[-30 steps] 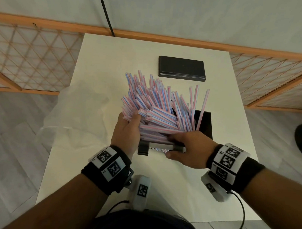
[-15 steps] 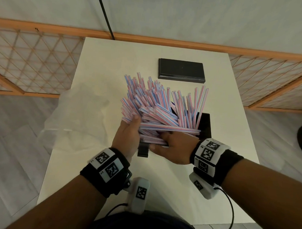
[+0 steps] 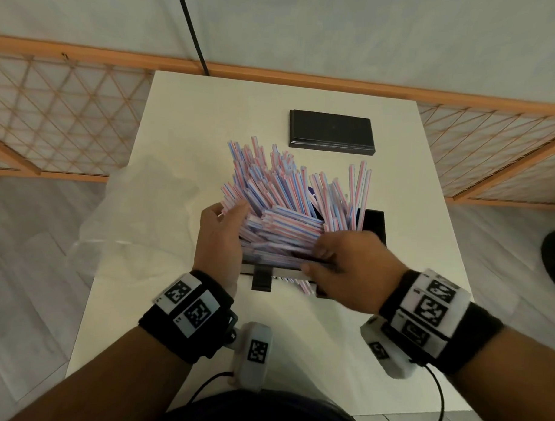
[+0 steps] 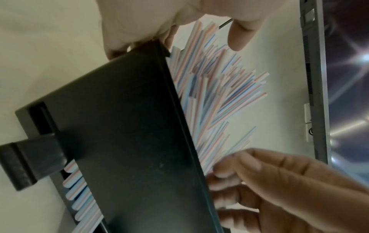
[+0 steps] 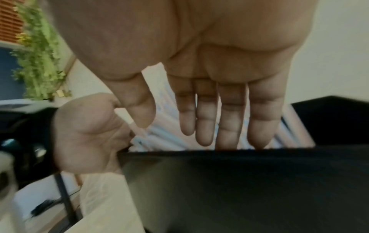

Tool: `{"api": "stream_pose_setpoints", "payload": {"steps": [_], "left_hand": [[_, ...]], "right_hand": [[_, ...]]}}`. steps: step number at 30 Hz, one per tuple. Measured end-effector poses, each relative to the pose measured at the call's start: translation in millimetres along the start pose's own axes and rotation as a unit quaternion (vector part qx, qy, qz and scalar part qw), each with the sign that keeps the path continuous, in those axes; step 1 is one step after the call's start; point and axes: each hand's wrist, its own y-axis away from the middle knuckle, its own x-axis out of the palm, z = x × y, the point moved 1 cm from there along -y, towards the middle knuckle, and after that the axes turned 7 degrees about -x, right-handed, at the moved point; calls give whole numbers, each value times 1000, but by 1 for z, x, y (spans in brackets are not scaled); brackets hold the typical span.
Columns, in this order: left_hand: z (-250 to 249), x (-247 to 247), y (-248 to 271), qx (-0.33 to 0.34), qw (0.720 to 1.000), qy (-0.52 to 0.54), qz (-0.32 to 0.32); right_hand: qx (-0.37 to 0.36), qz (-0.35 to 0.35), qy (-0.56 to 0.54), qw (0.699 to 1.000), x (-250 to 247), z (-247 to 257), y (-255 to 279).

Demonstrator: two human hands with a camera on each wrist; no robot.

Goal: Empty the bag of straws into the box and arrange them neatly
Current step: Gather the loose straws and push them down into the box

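In the middle of my head view the black box (image 3: pixel 374 224) sits on the white table (image 3: pixel 185 119), heaped with pink-and-blue striped straws (image 3: pixel 282 204) that fan up and toward the upper left, well over its rim, with a few standing nearly upright at the right end. My left hand (image 3: pixel 220 239) lies flat against the left end of the pile, fingers straight and together, thumb apart; it presses rather than clasps. My right hand (image 3: pixel 353 263) comes over the near right edge of the box, and the right wrist view shows its fingers (image 5: pixel 205 113) straight and close together, pointing down onto the straws behind the box's wall. The emptied clear bag (image 3: pixel 144 212) lies crumpled at the left side of the table. Above the box in the frame rests the black lid (image 3: pixel 331 130), flat and apart from the straws.
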Motion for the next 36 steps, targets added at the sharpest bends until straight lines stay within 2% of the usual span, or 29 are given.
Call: {"api": "stream_pose_setpoints", "payload": {"steps": [2, 5, 13, 21, 26, 32, 36], "left_hand": [[-1, 2, 1, 0, 1000, 5, 6], [9, 0, -8, 1, 1000, 5, 12], [11, -1, -6, -3, 1000, -13, 23], [4, -1, 0, -11, 1000, -5, 15], [4, 2, 2, -15, 999, -19, 33], [6, 1, 1, 57, 998, -39, 1], [5, 0, -3, 113, 990, -75, -20]], "right_hand": [[60, -33, 14, 998, -13, -14, 4], [155, -30, 43, 986, -26, -33, 3], [247, -12, 8, 969, 0, -35, -33], [232, 38, 49, 971, 10, -33, -43], [157, 17, 45, 986, 9, -22, -43], [46, -39, 75, 995, -5, 13, -35], [26, -12, 61, 998, 0, 15, -41]]}}
